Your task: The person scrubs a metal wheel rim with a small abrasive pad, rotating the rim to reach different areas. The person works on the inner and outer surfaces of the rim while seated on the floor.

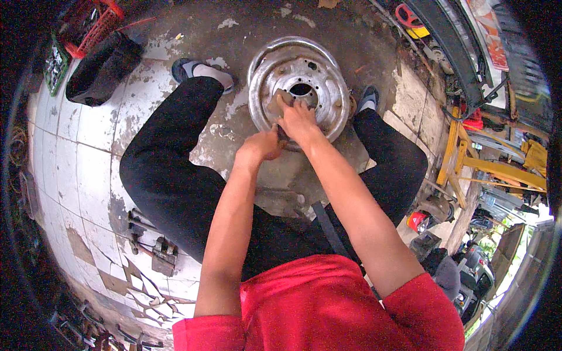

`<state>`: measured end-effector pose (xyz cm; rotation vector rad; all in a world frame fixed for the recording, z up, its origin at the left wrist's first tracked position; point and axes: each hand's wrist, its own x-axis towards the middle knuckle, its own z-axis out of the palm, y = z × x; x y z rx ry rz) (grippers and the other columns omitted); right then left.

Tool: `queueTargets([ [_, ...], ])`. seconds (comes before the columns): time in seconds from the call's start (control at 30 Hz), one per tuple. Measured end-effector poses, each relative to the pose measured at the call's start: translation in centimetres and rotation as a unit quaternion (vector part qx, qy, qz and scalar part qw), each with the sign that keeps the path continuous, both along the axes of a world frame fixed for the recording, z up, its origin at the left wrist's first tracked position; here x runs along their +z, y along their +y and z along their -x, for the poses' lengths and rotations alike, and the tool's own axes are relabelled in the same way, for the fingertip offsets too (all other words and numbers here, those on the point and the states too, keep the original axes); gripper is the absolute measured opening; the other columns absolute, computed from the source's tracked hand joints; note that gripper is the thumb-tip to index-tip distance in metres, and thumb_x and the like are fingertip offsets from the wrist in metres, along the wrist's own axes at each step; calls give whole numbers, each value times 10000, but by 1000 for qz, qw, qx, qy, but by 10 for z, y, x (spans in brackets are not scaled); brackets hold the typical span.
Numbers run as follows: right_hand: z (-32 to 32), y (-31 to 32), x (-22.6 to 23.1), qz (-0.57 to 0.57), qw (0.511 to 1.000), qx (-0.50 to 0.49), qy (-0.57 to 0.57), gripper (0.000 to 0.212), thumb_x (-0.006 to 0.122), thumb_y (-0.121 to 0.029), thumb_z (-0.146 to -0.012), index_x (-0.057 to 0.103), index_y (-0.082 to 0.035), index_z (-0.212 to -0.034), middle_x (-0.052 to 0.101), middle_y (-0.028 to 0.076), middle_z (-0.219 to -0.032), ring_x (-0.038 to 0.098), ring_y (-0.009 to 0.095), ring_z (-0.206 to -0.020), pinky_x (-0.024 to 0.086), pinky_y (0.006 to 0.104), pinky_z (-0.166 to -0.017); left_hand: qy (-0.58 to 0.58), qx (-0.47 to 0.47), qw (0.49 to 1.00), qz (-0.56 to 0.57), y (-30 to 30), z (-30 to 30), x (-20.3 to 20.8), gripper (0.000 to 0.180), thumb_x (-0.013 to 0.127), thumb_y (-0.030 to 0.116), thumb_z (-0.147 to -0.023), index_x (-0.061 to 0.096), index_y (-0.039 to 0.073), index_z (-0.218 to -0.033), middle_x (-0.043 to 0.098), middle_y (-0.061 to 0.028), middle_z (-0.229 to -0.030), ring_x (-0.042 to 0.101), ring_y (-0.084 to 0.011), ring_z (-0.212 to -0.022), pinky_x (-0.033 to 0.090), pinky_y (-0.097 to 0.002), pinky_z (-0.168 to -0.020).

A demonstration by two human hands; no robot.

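A bare steel wheel rim [329, 111] lies on the floor between my feet, its silvery face up, with a dark round hole at the centre. My left hand [262, 145] is closed on the near-left edge of the rim, fingers partly hidden. My right hand [297, 120] presses a brownish piece that looks like sandpaper [282, 98] against the rim's face, just left of the centre hole. Its fingers are bent over that piece.
At the left stand a dark boot-like object [105, 69] and a red crate [96, 29]. A metal clamp-like tool [164, 256] lies on cracked white tiles. Yellow metal frames [459, 155] and assorted tools crowd the right side.
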<state>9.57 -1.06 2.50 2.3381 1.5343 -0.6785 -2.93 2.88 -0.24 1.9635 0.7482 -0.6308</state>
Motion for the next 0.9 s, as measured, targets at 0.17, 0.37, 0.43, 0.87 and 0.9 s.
queueTargets([
  [0.17,3,-15,-3,15,1000,2,-4,640,562,-368,-918,296,-225,-1481,470,251,-1341,387,416,-1285,358,596,-997,-27,10,999,23,-3,0,3,643,520,368,-919,315,56,-1442,614,-239,-1172,603,-366,-1091,472,-476,-927],
  [0.37,-6,13,-3,3,999,-29,13,630,543,-353,-932,273,-232,-1488,437,255,-1371,354,424,-1316,342,609,-1013,-18,16,1000,13,1,1,16,651,517,372,-921,309,44,-1443,615,-234,-1173,604,-368,-1087,469,-478,-931],
  [0.43,-5,14,-3,6,999,-36,24,624,537,-351,-935,274,-230,-1487,423,252,-1384,353,424,-1317,341,609,-1014,-20,14,999,25,2,0,5,640,510,363,-924,312,44,-1442,615,-231,-1174,606,-370,-1083,469,-485,-929],
  [0.87,-2,8,-6,-28,999,-35,-6,634,553,-373,-921,291,-226,-1479,317,294,-1451,286,437,-1360,309,632,-1024,-38,16,998,44,-1,-1,-4,598,503,343,-928,355,31,-1415,614,-225,-1177,602,-391,-1078,470,-494,-924],
  [0.9,-6,13,-8,-22,999,-45,-1,625,538,-372,-931,285,-226,-1484,307,296,-1456,279,436,-1363,304,623,-1034,-36,6,999,34,-1,-2,-4,596,505,344,-927,358,31,-1413,613,-227,-1179,600,-393,-1080,469,-494,-925],
])
